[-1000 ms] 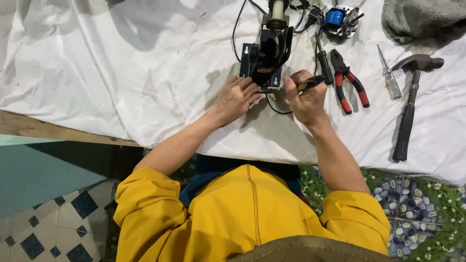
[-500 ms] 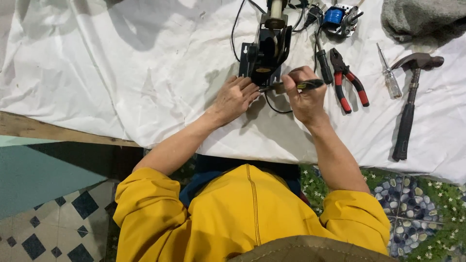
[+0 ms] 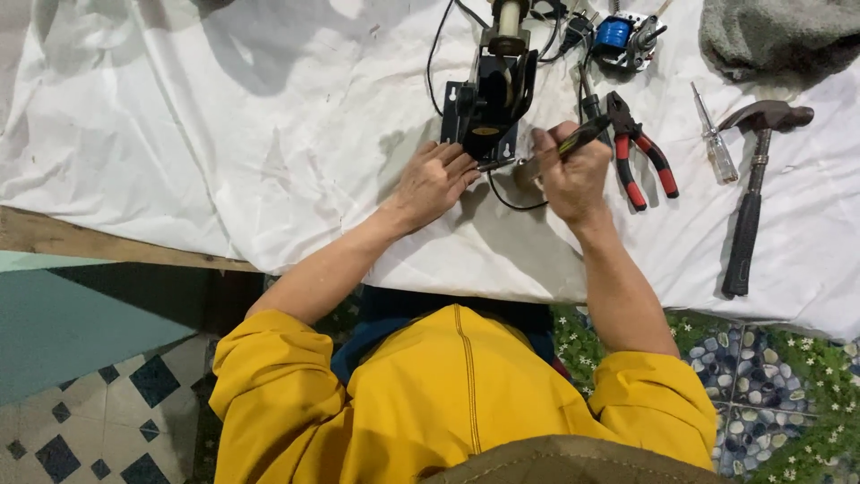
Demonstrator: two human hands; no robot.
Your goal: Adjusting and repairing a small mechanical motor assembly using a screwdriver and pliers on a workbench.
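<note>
A black metal device (image 3: 491, 100) with a pale cylinder on top and black wires stands on the white cloth (image 3: 224, 134). My left hand (image 3: 432, 182) rests flat against its near base and holds it steady. My right hand (image 3: 569, 170) grips a dark-handled screwdriver (image 3: 573, 141), whose shaft points left at the device's lower right corner.
Red-handled pliers (image 3: 640, 148) lie just right of my right hand. Further right are a small clear-handled screwdriver (image 3: 714, 143) and a hammer (image 3: 752, 193). A blue coil part (image 3: 618, 36) and a grey cloth (image 3: 779, 36) lie at the back. A wooden table edge (image 3: 90, 242) shows at left.
My right hand has tilted the screwdriver slightly, keeping its tip at the device's base. My left hand has stayed in place on the device.
</note>
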